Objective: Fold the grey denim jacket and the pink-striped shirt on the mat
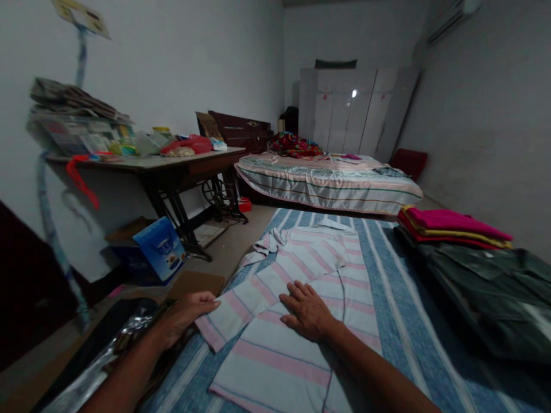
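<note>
A striped shirt (pixel 275 350), pale with pink bands and thin dark lines, lies spread on a blue-and-white striped sheet (pixel 394 292). One sleeve is laid out toward the left, and the other end near the collar is bunched at the far left. My left hand (pixel 193 312) pinches the cuff edge of the near sleeve between thumb and fingers. Flat on the shirt's middle rests my right hand (pixel 307 310), fingers spread, pressing on the fabric by the sleeve.
Folded pink, yellow and red clothes (pixel 456 223) are stacked beside dark green garments (pixel 495 287) on the right. A cluttered sewing table (pixel 146 163) stands left, with a blue box (pixel 161 249) below. Behind are a bed (pixel 327 186) and a wardrobe (pixel 344 112).
</note>
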The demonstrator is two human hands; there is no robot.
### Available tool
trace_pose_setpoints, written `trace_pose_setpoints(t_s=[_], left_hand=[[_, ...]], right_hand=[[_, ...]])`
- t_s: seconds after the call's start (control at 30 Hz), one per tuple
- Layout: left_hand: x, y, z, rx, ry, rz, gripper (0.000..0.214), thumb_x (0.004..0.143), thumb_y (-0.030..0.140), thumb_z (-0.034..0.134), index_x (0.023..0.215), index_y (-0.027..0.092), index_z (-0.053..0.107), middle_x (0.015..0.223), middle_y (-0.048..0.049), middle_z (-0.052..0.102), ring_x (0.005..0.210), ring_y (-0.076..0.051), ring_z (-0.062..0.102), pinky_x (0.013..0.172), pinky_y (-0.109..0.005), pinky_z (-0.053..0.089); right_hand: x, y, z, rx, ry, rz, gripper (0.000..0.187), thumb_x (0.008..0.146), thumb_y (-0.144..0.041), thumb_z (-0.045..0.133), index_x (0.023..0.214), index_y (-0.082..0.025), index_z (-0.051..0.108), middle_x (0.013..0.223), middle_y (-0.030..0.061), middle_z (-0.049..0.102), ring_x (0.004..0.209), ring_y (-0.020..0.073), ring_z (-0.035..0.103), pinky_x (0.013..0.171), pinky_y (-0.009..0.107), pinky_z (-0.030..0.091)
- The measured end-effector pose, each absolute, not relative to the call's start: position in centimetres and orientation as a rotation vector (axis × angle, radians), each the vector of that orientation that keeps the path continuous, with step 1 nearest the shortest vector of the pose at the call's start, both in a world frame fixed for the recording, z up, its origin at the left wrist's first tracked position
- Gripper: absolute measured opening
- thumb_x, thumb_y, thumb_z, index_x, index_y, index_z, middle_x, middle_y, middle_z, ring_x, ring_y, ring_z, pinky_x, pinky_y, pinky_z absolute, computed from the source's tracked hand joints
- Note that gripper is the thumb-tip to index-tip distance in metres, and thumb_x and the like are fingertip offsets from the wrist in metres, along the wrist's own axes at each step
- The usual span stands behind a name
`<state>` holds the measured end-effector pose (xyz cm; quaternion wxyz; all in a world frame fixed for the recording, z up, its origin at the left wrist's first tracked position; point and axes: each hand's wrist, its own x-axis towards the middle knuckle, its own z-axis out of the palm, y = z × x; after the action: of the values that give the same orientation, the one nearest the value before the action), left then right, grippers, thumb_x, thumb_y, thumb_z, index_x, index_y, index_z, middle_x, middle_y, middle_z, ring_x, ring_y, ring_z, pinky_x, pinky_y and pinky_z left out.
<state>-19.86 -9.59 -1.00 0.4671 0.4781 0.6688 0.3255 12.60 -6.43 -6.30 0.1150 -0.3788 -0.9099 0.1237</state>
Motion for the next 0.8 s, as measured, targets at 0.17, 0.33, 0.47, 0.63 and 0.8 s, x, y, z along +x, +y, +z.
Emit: trace_pose_setpoints(t_s=[0.17, 0.33, 0.47, 0.63, 0.8], left_hand=[[-19.8, -10.3, -0.8, 1.047, 1.653, 0.775, 0.044, 0.048, 0.049, 0.078, 0.073, 0.016, 0.065, 0.063, -0.001, 0.063, 0.055, -0.015, 0.056, 0.047, -0.02, 0.037], [-20.2, -10.5, -1.9, 1.024, 1.733, 0.822, 0.041, 0.046, 0.047, 0.078, 0.065, 0.015, 0.061, 0.057, -0.0008, 0.061, 0.052, -0.014, 0.055, 0.046, -0.02, 0.036], [-19.6, -10.6, -2.6, 0.98, 1.843, 0.936, 0.042, 0.044, 0.048, 0.077, 0.064, 0.016, 0.059, 0.052, 0.0012, 0.058, 0.045, -0.013, 0.051, 0.042, -0.019, 0.031], [-19.0, -11.1, -1.8, 0.907, 1.811, 0.928, 0.046, 0.044, 0.051, 0.078, 0.066, 0.016, 0.06, 0.049, 0.0041, 0.054, 0.041, -0.01, 0.046, 0.039, -0.017, 0.025], [-18.8, -11.9, -1.1, 0.912, 1.8, 0.913, 0.045, 0.04, 0.046, 0.081, 0.068, 0.017, 0.062, 0.051, 0.0036, 0.056, 0.043, -0.011, 0.049, 0.039, -0.018, 0.031]], right_hand=[[12.6, -6.5, -6.1, -1.091, -2.649, 0.321, 0.058, 0.092, -0.056, 0.037, 0.14, -0.024, 0.037, 0.148, 0.0133, 0.03, 0.137, 0.0318, 0.022, 0.108, 0.049, 0.021], [12.5, -6.4, -6.1, -1.079, -2.645, 0.312, 0.056, 0.091, -0.055, 0.037, 0.139, -0.025, 0.038, 0.148, 0.0126, 0.03, 0.136, 0.0318, 0.023, 0.107, 0.05, 0.022], [12.6, -6.5, -6.0, -1.072, -2.632, 0.306, 0.056, 0.092, -0.055, 0.036, 0.139, -0.024, 0.038, 0.147, 0.0126, 0.032, 0.136, 0.0313, 0.024, 0.107, 0.049, 0.022], [12.7, -6.5, -5.9, -1.056, -2.621, 0.295, 0.056, 0.091, -0.056, 0.036, 0.137, -0.024, 0.041, 0.146, 0.0123, 0.033, 0.135, 0.0309, 0.025, 0.106, 0.049, 0.023], [12.7, -6.4, -6.0, -1.046, -2.619, 0.272, 0.055, 0.091, -0.055, 0.037, 0.136, -0.024, 0.041, 0.145, 0.0129, 0.034, 0.134, 0.0312, 0.027, 0.105, 0.049, 0.025]])
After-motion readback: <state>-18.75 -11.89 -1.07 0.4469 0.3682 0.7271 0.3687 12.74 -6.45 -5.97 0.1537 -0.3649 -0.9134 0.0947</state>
